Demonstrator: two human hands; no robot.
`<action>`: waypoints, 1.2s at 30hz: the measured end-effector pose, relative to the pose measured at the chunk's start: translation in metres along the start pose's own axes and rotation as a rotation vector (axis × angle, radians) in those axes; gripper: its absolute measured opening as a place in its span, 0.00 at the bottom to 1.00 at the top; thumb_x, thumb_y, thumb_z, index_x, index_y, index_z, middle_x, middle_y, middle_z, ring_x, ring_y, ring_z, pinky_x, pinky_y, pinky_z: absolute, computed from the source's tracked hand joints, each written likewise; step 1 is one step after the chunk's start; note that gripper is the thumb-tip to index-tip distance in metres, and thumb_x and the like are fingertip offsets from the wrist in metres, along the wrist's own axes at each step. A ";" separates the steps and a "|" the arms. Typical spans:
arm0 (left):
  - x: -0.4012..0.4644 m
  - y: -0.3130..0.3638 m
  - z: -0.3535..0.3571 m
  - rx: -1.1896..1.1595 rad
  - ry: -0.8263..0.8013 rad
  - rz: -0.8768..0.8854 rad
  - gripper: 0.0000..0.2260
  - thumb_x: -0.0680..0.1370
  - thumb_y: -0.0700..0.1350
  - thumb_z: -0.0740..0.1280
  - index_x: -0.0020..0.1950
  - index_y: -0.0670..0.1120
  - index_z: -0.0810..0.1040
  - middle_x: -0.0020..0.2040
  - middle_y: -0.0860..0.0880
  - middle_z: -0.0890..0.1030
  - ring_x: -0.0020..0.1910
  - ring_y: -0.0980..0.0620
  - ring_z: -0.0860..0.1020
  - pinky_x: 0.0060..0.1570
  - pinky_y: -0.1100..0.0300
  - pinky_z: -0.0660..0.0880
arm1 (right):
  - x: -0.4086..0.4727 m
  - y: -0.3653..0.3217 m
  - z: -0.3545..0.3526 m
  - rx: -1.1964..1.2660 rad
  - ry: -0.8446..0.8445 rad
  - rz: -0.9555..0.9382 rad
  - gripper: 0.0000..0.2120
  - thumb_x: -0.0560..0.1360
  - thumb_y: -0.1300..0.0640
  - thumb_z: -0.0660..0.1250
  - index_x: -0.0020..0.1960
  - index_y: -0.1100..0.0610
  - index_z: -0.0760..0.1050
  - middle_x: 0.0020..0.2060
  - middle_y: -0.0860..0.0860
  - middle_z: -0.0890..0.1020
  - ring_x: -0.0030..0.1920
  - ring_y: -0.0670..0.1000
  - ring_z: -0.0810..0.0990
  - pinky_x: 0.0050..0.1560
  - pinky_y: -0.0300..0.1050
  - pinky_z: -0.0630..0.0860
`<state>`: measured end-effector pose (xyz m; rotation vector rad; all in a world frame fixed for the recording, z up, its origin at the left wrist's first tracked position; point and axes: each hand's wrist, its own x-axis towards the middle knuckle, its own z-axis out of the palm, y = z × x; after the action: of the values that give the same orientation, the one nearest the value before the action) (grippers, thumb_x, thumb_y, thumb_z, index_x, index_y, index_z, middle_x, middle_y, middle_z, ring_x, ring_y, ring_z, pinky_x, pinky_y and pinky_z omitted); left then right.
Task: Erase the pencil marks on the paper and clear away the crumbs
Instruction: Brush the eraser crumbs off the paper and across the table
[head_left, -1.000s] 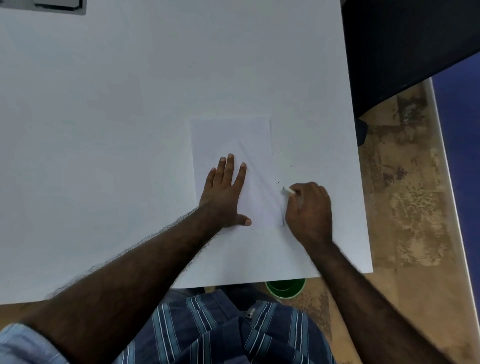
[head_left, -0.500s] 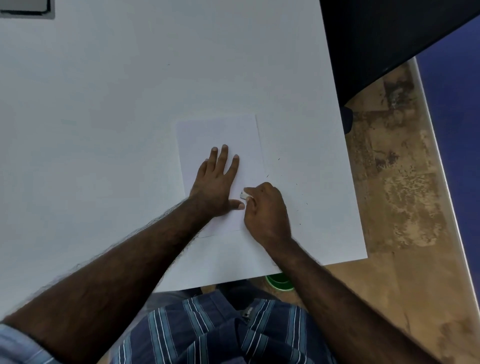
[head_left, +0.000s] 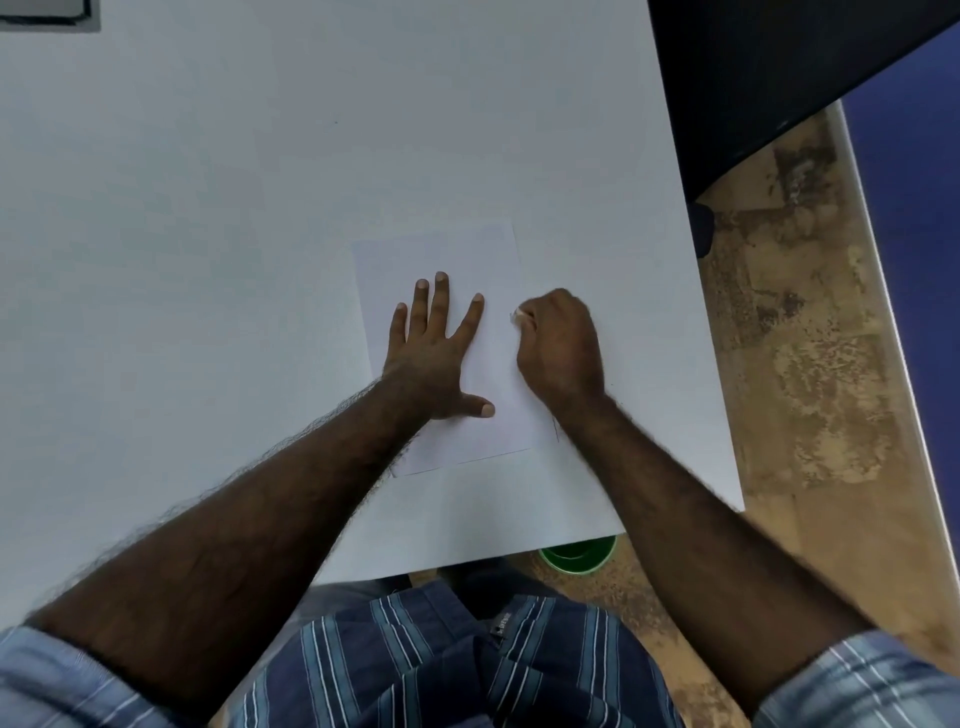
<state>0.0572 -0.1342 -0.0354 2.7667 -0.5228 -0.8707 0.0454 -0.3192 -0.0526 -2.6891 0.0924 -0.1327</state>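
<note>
The right hand (head_left: 563, 345) is curled around a small white eraser (head_left: 517, 315), of which only the tip shows, set against the right edge of the paper (head_left: 441, 249). The left hand (head_left: 434, 358) lies flat on the paper's middle with fingers spread, pinning it. Step in hand: erasing, judged unfinished. The next move calls for short strokes under steady pressure, since the thin sheet may crease. The paper is rectangular, matte, lying near the right edge of the smooth white table (head_left: 260, 208); crumbs cannot be made out

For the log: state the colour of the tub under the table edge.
Green tub, head view.
</note>
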 end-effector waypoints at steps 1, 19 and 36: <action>0.000 0.000 0.000 -0.002 0.000 0.003 0.64 0.66 0.75 0.73 0.83 0.54 0.31 0.79 0.41 0.24 0.79 0.38 0.26 0.78 0.40 0.35 | 0.001 -0.001 0.000 -0.013 -0.006 0.010 0.06 0.80 0.62 0.67 0.49 0.60 0.82 0.44 0.57 0.82 0.45 0.60 0.80 0.50 0.55 0.77; 0.002 0.001 -0.002 -0.007 0.003 0.005 0.64 0.66 0.76 0.72 0.82 0.54 0.30 0.79 0.41 0.24 0.79 0.38 0.26 0.78 0.39 0.35 | 0.009 -0.006 -0.026 -0.057 -0.101 0.117 0.07 0.81 0.53 0.67 0.50 0.52 0.84 0.49 0.50 0.85 0.53 0.58 0.80 0.54 0.55 0.75; -0.074 -0.094 0.017 -0.304 0.386 0.106 0.26 0.83 0.50 0.68 0.79 0.42 0.70 0.81 0.43 0.64 0.81 0.45 0.61 0.79 0.46 0.61 | -0.110 -0.036 -0.018 0.380 -0.218 0.027 0.03 0.82 0.58 0.73 0.54 0.56 0.83 0.47 0.46 0.81 0.48 0.46 0.78 0.53 0.36 0.75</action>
<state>0.0164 -0.0204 -0.0383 2.5090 -0.4206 -0.3428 -0.0639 -0.2856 -0.0291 -2.3047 0.0313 0.1389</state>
